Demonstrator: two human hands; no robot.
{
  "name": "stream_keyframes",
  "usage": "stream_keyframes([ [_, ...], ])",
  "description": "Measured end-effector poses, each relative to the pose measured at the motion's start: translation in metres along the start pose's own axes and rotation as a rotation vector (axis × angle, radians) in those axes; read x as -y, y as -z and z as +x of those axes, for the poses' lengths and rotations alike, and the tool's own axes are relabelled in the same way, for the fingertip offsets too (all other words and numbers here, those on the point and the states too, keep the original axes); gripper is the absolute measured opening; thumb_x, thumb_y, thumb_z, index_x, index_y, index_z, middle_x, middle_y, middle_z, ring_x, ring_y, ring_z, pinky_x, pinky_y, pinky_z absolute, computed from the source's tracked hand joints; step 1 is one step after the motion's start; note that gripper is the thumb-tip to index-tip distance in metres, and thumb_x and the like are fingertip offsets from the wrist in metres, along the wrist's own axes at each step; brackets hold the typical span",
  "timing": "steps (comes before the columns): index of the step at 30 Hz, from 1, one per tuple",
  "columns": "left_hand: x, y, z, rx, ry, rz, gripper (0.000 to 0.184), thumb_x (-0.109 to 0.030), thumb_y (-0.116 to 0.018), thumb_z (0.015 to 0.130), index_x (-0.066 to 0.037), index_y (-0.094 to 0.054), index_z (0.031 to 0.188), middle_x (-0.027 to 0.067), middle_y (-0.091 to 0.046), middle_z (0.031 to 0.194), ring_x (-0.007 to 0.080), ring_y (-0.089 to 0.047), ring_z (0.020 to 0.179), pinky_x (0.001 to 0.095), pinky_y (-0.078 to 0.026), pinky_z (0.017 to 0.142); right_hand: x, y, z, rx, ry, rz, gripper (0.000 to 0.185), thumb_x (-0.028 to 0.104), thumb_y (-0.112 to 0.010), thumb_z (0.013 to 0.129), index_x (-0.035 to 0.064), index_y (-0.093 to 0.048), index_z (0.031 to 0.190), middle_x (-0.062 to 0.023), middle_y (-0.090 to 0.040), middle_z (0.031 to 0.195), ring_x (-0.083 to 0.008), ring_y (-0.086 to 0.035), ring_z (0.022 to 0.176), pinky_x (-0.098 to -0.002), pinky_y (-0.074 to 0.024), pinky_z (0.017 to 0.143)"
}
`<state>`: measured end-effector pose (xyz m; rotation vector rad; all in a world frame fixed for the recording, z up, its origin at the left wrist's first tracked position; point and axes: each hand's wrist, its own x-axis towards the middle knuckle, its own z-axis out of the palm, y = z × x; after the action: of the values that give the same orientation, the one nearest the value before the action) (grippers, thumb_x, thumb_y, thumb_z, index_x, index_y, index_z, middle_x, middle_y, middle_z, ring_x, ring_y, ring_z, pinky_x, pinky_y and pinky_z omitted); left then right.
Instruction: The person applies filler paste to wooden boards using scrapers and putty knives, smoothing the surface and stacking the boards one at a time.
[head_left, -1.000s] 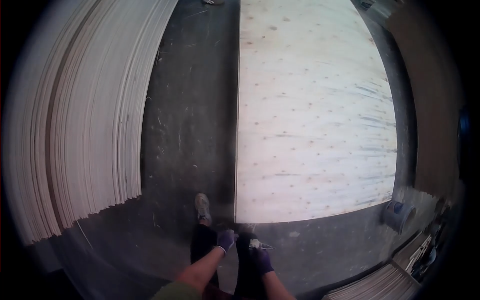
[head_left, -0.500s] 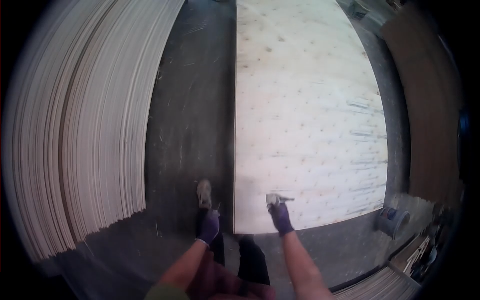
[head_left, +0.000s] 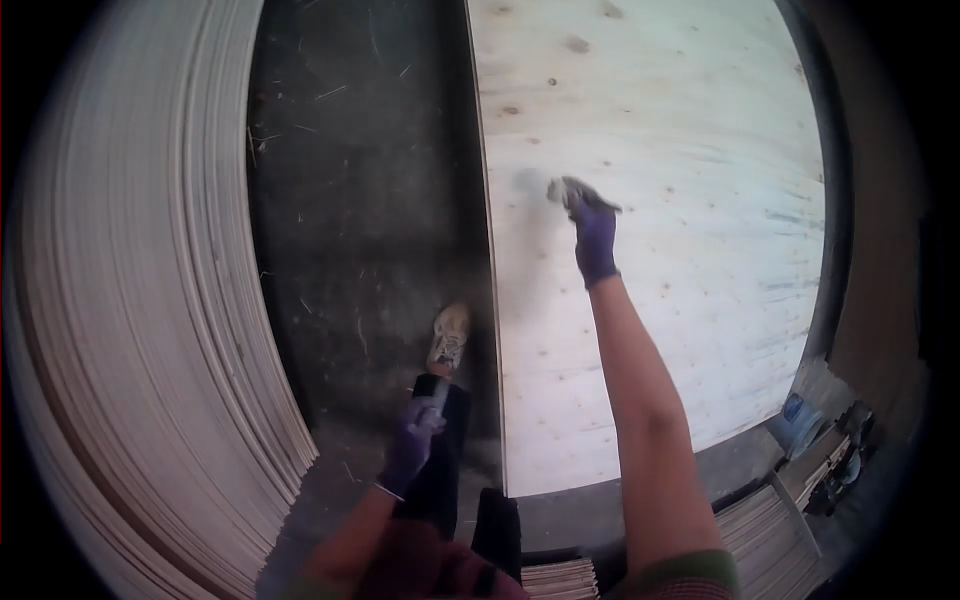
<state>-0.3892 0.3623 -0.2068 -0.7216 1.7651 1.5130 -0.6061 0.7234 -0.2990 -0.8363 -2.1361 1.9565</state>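
My right hand (head_left: 595, 235), in a purple glove, is stretched out over the pale wooden sheet (head_left: 660, 330). Its fingers are wrapped round a small tool with a whitish lump (head_left: 558, 190) at its end; blur hides the tool's exact shape. A faint shadow falls on the sheet left of it. My left hand (head_left: 408, 445), also in a purple glove, is low over my dark trouser leg, closed on a small light-coloured object (head_left: 438, 400) that I cannot make out.
A tall stack of thin sheets (head_left: 150, 250) fills the left side. Dark floor (head_left: 350, 200) and my shoe (head_left: 450, 335) lie between it and the sheet. At the lower right are a bucket (head_left: 797, 425) and more stacked sheets (head_left: 750, 540).
My right hand has gone from beside my legs to far forward over the wooden sheet, still holding the tool. My left hand stays low. The view has shifted, with the sheet's upper part now nearer.
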Motion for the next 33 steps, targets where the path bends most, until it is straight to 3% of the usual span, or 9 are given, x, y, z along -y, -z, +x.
stream_keyframes([
  [2, 0.011, 0.037, 0.037, -0.037, 0.066, -0.007, 0.017, -0.011, -0.055, 0.095, 0.0, -0.063, 0.104, 0.0074, -0.063, 0.081, 0.0134, -0.063, 0.077, 0.0262, -0.052, 0.066, -0.015, -0.036, 0.063, -0.029, 0.195, -0.099, 0.029, 0.02, -0.063, 0.092, -0.0031, -0.069, 0.108, -0.0142, -0.073, 0.099, -0.0162, -0.068, 0.091, -0.029, -0.0499, 0.084],
  [4, 0.027, 0.077, 0.063, -0.222, -0.073, 0.375, 0.018, -0.011, -0.056, 0.094, 0.002, -0.065, 0.102, 0.0074, -0.064, 0.08, 0.0122, -0.062, 0.074, 0.0272, -0.053, 0.066, -0.028, -0.062, 0.114, -0.074, 0.323, -0.287, 0.021, 0.016, -0.063, 0.089, 0.0043, -0.072, 0.104, -0.0139, -0.072, 0.093, -0.0246, -0.068, 0.085, -0.0317, -0.0513, 0.081],
  [8, 0.029, 0.109, 0.079, -0.247, 0.099, 0.274, 0.019, -0.012, -0.058, 0.092, 0.003, -0.067, 0.101, 0.0065, -0.064, 0.078, 0.0119, -0.062, 0.069, 0.0285, -0.052, 0.064, -0.016, -0.087, 0.162, -0.119, 0.593, -0.643, 0.017, 0.01, -0.063, 0.083, 0.013, -0.073, 0.095, -0.0099, -0.069, 0.09, -0.0298, -0.063, 0.087, -0.0384, -0.0492, 0.079],
  [16, -0.04, 0.066, 0.181, -0.227, -0.083, 0.492, 0.02, -0.017, -0.058, 0.094, 0.0, -0.066, 0.097, 0.0064, -0.06, 0.07, 0.0136, -0.06, 0.064, 0.0304, -0.047, 0.06, -0.024, -0.098, 0.122, 0.156, 0.526, -0.838, 0.021, 0.009, -0.066, 0.08, 0.0141, -0.071, 0.1, -0.0074, -0.069, 0.09, -0.0264, -0.064, 0.09, -0.0365, -0.0504, 0.083],
  [20, -0.094, 0.033, 0.23, -0.184, -0.225, 0.406, 0.018, -0.017, -0.058, 0.094, -0.001, -0.066, 0.098, 0.0092, -0.059, 0.07, 0.015, -0.059, 0.066, 0.0323, -0.045, 0.06, -0.039, -0.048, 0.192, -0.078, 0.588, -0.503, 0.012, 0.007, -0.064, 0.083, 0.006, -0.072, 0.092, -0.0131, -0.07, 0.087, -0.0307, -0.067, 0.082, -0.0379, -0.0529, 0.076],
  [23, -0.121, 0.015, 0.269, -0.192, -0.213, 0.486, 0.018, -0.017, -0.057, 0.095, -0.001, -0.065, 0.099, 0.0108, -0.06, 0.073, 0.0183, -0.059, 0.068, 0.0333, -0.045, 0.06, -0.015, -0.039, 0.243, -0.17, 0.633, -0.879, 0.019, 0.013, -0.061, 0.087, 0.0126, -0.074, 0.101, -0.0097, -0.071, 0.094, -0.0289, -0.067, 0.087, -0.0353, -0.0524, 0.078],
  [28, -0.207, -0.068, 0.351, -0.267, -0.887, 0.566, 0.012, -0.011, -0.057, 0.093, -0.001, -0.063, 0.098, 0.0158, -0.062, 0.084, 0.0302, -0.061, 0.077, 0.0386, -0.047, 0.068, -0.041, -0.06, 0.2, -0.152, 0.593, -0.999, 0.015, 0.014, -0.058, 0.082, 0.0148, -0.071, 0.088, -0.0095, -0.068, 0.091, -0.029, -0.064, 0.088, -0.0405, -0.0495, 0.077],
  [32, -0.305, -0.175, 0.427, -0.217, -1.278, 0.708, 0.012, -0.01, -0.056, 0.087, -0.004, -0.062, 0.095, 0.0168, -0.061, 0.089, 0.0364, -0.06, 0.085, 0.0429, -0.048, 0.073, -0.064, -0.036, 0.062, 0.094, 0.166, -0.5, 0.024, 0.019, -0.063, 0.088, -0.0011, -0.07, 0.099, -0.0226, -0.069, 0.091, -0.0369, -0.067, 0.083, -0.0419, -0.0525, 0.075],
  [33, -0.325, -0.201, 0.442, -0.233, -1.349, 0.821, 0.011, -0.01, -0.056, 0.087, -0.006, -0.062, 0.094, 0.0149, -0.061, 0.089, 0.0348, -0.061, 0.086, 0.0431, -0.049, 0.073, -0.062, -0.026, 0.019, 0.093, 0.314, -0.434, 0.027, 0.022, -0.062, 0.092, -0.0039, -0.069, 0.094, -0.021, -0.069, 0.082, -0.0317, -0.069, 0.08, -0.04, -0.0534, 0.075],
])
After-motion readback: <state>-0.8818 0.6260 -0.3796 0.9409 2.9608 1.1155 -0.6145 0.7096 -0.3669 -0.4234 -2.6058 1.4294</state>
